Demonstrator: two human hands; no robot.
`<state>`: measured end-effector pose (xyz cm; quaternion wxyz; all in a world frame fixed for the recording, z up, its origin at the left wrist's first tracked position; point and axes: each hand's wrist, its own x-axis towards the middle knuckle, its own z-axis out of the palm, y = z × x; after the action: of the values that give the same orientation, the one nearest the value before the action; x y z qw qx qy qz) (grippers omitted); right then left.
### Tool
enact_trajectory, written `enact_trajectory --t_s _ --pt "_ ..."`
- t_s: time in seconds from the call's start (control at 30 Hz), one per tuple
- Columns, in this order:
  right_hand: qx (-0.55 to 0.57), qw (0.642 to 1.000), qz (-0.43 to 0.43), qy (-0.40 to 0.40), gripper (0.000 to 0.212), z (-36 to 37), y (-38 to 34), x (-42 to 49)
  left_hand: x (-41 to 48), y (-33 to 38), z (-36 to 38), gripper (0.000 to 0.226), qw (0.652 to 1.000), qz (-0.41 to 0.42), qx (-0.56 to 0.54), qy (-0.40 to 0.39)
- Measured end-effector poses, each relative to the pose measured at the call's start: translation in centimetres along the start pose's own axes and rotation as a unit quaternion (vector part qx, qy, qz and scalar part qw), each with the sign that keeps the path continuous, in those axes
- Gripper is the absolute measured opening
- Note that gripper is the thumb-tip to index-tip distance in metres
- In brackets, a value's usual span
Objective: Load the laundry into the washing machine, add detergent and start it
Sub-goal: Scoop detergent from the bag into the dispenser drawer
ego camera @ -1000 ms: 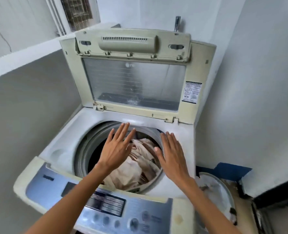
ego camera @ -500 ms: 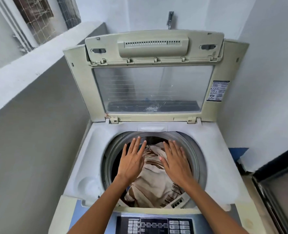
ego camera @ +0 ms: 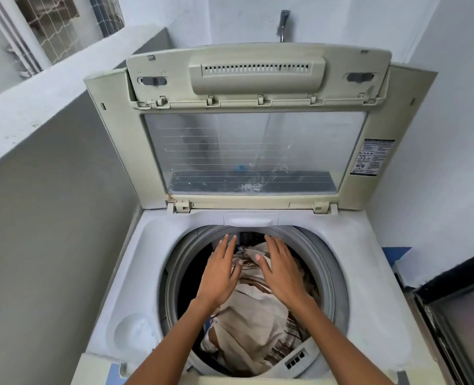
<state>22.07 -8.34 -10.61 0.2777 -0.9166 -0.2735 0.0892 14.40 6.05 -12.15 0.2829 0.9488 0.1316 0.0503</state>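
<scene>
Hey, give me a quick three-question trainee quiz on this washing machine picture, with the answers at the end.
1. True or false: the lid is shut.
2. The left hand and right hand are: A) gripping a bottle, B) flat, fingers straight, above the laundry, C) pressing buttons.
3. Fill in: the laundry lies inside the ____.
Key: 1 false, it stands open; 2 B; 3 drum.

Laundry [ego camera: 252, 315] lying under the left hand [ego camera: 219, 275] and right hand [ego camera: 282, 270] is hidden; the sticker [ego camera: 372, 157] beyond them has print too small to read.
</scene>
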Motion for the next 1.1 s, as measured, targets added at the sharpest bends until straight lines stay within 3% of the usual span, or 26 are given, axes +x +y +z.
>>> enact_trajectory --t_s 0.07,0.13,0.27,0.33,0.43,0.47,0.57,0.7,0.8,0.87,1.1 --pt "0.092 0.995 0.034 0.009 0.056 0.1 0.0 0.7 0.8 0.7 0.1 0.057 0.987 -0.040 -0.151 0.025" --pt "0.186 0.980 0.069 0.020 0.051 0.0 -0.2 1.6 1.9 1.5 0.1 0.051 0.946 -0.116 -0.302 0.030" --pt "0.357 0.915 0.180 0.048 0.032 -0.3 -0.8 3.6 4.2 2.7 -0.5 0.039 0.785 -0.237 -0.573 0.003" --pt "0.469 0.849 0.239 0.048 0.031 -0.6 -1.3 4.6 5.0 3.0 -0.8 0.050 0.735 -0.256 -0.627 0.002" --pt "0.670 0.683 0.291 0.023 0.050 -1.4 -1.9 5.7 6.0 3.4 -1.0 0.060 0.683 -0.268 -0.680 0.000" --pt "0.703 0.645 0.298 0.019 0.055 -1.7 -2.0 5.8 6.2 3.4 -1.1 0.063 0.664 -0.276 -0.695 0.000" --pt "0.734 0.602 0.314 0.021 0.055 -2.2 -2.3 6.2 6.5 3.4 -1.5 0.065 0.610 -0.287 -0.739 0.004" --pt "0.740 0.580 0.340 0.027 0.053 -2.5 -2.7 6.3 6.6 3.3 -1.7 0.060 0.589 -0.302 -0.749 0.013" --pt "0.772 0.524 0.358 0.030 0.047 -2.8 -2.8 6.3 6.8 3.1 -1.9 0.055 0.569 -0.320 -0.757 0.018" --pt "0.790 0.494 0.361 0.021 0.032 -3.0 -2.8 6.3 6.9 3.1 -2.3 0.065 0.555 -0.325 -0.766 0.018" --pt "0.794 0.488 0.362 0.018 0.025 -2.5 -2.7 6.9 7.2 3.7 -3.0 0.080 0.540 -0.326 -0.776 0.027"
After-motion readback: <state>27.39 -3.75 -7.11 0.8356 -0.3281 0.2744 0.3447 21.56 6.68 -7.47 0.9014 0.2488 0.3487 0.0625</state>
